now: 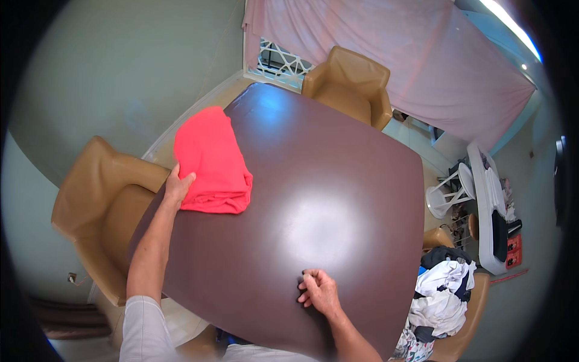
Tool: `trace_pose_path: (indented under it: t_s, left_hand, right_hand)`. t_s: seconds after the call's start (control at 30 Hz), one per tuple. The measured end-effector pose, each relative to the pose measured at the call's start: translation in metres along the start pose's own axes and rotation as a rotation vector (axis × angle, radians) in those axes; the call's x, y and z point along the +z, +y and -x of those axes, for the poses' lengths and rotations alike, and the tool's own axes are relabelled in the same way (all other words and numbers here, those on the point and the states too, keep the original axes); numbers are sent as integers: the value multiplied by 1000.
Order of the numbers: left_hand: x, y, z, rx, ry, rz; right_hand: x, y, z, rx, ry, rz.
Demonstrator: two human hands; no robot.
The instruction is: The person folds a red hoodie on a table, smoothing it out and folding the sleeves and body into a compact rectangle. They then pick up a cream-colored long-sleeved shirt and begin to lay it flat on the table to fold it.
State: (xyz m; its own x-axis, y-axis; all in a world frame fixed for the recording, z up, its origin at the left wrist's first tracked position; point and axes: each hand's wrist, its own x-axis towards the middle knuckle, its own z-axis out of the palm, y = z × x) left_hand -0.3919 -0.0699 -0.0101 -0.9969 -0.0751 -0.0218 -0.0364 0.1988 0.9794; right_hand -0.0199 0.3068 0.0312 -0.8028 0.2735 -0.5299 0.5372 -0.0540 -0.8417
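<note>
A folded red cloth [211, 163], possibly a garment, rests near the left edge of the dark brown table [271, 271], its layers stacked along the near side. My left hand [179, 183] has hold of its left edge, with the thumb lying on top and the fingers partly hidden by the fabric. Lower right, over the near half of the tabletop, is my right hand [320, 292]. Its fingers are loosely curled and a little apart, and I see nothing in them.
Tan armchairs stand at the left [124, 217] and far side [346, 90]. A pile of clothes [441, 303] fills a chair at the right edge. Beyond it are a white stool [452, 192] and a white counter [484, 217]. A pink curtain [407, 59] hangs behind.
</note>
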Motion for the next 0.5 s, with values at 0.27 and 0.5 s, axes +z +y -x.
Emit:
trace_pose_path:
  t_s: [0.27,0.5]
  left_hand:
    - [50,45,-108,-72,-307,15]
    - [31,71,-128,448,-17,-1094]
  right_hand:
    - [4,1,9,-30,42,-9]
    - [6,5,8,-53,44,-37]
